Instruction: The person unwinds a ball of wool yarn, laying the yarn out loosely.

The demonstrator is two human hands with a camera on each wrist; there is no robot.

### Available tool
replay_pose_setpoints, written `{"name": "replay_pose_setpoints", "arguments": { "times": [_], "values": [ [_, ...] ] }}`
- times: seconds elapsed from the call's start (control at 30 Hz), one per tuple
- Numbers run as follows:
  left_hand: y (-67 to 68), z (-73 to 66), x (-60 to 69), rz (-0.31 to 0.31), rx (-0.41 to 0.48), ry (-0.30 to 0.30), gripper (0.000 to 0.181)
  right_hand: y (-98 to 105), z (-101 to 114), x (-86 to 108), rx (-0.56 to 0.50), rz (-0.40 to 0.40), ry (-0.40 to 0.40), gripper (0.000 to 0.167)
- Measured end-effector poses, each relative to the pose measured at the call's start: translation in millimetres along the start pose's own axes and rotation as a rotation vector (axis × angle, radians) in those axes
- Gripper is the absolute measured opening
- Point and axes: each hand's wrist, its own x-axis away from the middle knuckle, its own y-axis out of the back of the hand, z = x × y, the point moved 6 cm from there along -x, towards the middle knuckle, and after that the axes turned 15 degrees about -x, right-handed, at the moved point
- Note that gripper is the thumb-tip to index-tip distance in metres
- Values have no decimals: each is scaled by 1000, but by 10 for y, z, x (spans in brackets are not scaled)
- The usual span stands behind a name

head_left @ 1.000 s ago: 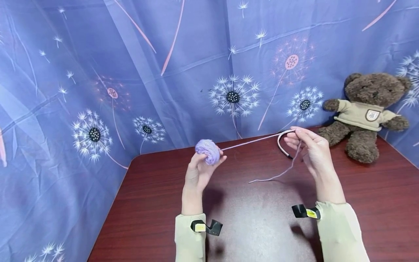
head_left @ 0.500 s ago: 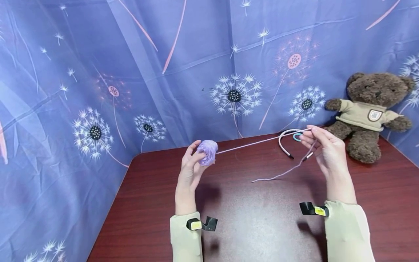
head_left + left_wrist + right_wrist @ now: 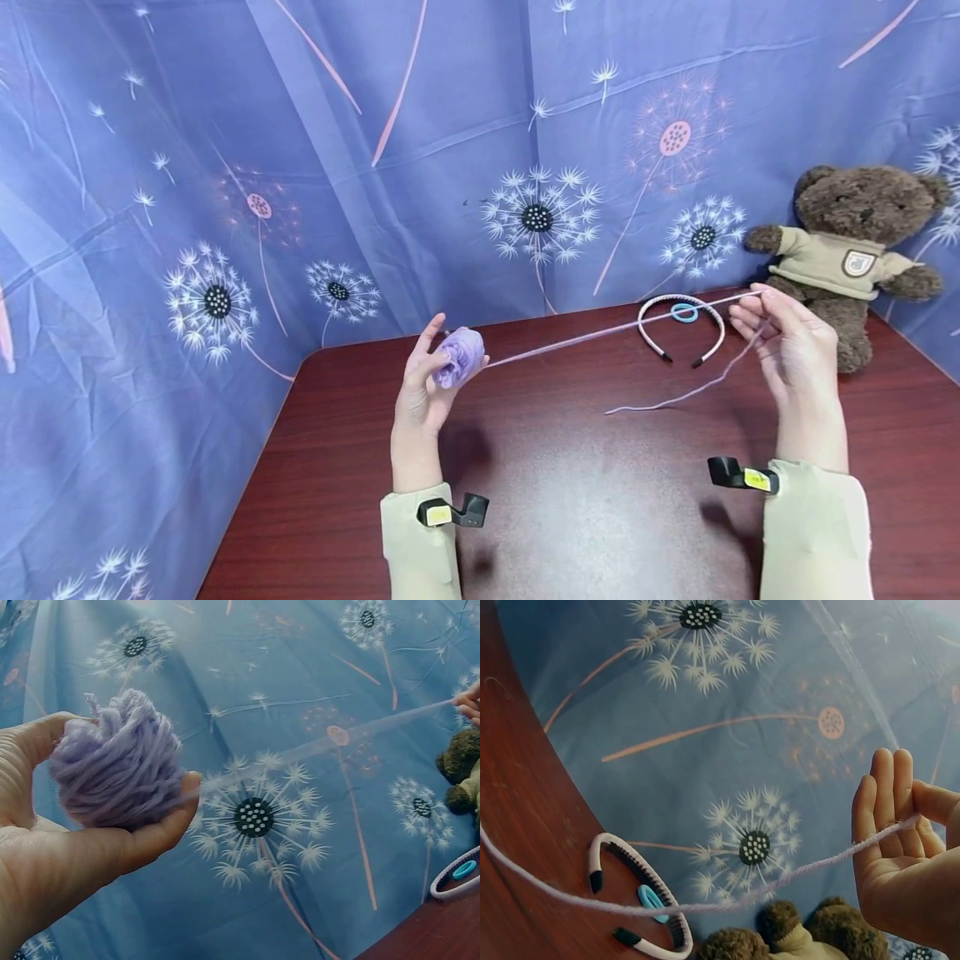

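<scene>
A small ball of lilac yarn [image 3: 120, 765] is held in my left hand [image 3: 423, 387], between thumb and fingers, above the table. From the ball a strand of yarn [image 3: 570, 340] runs taut up to the right. My right hand [image 3: 798, 350] pinches that strand between thumb and fingertips, near the teddy bear. Past the pinch, the loose tail [image 3: 727, 906] droops, its free end hanging left of the right hand in the head view. In the right wrist view the other fingers of that hand are fairly straight.
A white headband [image 3: 643, 321] with dark tips lies at the back of the brown table [image 3: 570, 500], a turquoise ring [image 3: 684, 312] within its arch. A brown teddy bear [image 3: 832, 262] in a beige top sits at the back right. A blue dandelion-print curtain [image 3: 420, 217] hangs behind.
My right hand has moved right, pulling the strand longer, and uncovers the headband and ring. My left hand has shifted slightly left and down with the yarn ball.
</scene>
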Motion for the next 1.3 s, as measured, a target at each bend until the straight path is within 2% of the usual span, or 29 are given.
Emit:
{"name": "replay_pose_setpoints", "arguments": {
  "times": [0.13, 0.23, 0.43, 0.53, 0.7, 0.77, 0.87, 0.97, 1.13, 1.3],
  "values": [
    [42, -32, 12, -1, -37, -5, 64, 32, 98, 10, -47, -7, 31, 26],
    [45, -37, 12, 25, -60, 3, 63, 71, 183, 12, -80, -34, 51, 25],
    [21, -11, 6, 68, 2, 44, 55, 173, 360, 39, -118, -130, 97, 23],
    [39, -4, 8, 38, 14, 54, 51, 211, 437, 63, -124, -167, 123, 22],
    [98, 6, -2, -45, -69, 81, 52, 249, 525, 91, -120, -198, 163, 21],
    [127, 10, -8, -78, -104, 95, 49, 261, 551, 98, -114, -205, 182, 21],
    [165, 12, -14, -107, -106, 107, 39, 282, 587, 106, -107, -211, 203, 20],
    [177, -2, -5, -93, -87, 101, 34, 313, 621, 110, -106, -210, 211, 19],
    [165, -34, 19, -46, -67, 98, 38, 393, 663, 105, -83, -229, 219, 17],
    [194, -63, 33, -45, -43, 82, 34, 502, 699, 119, -60, -269, 218, 16]
  ]
}}
